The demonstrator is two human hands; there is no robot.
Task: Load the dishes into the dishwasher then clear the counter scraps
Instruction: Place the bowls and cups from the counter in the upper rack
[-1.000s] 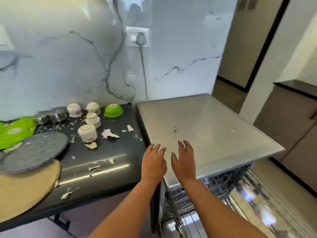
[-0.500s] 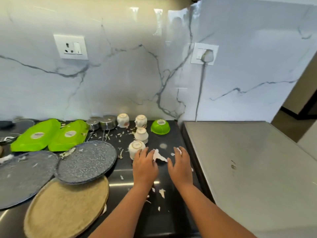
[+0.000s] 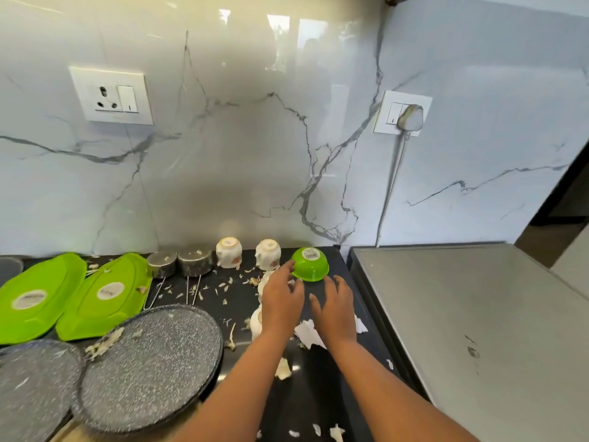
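we see the steel dishwasher top [image 3: 478,314] at right and the dark counter [image 3: 318,393] beside it, loaded with unwashed dishes: two grey plates [image 3: 149,362], two green trays [image 3: 102,298], two steel pans [image 3: 194,261], inverted white cups [image 3: 228,252] and a green bowl [image 3: 310,264] near the wall. our left hand [image 3: 282,301] reaches with straight fingers, fingertips at the bowl's rim, holding nothing; our right hand [image 3: 336,306] hovers flat and spread, also holding nothing. scraps [image 3: 307,333] litter the counter. we judge loading barely begun, clearing not yet started.
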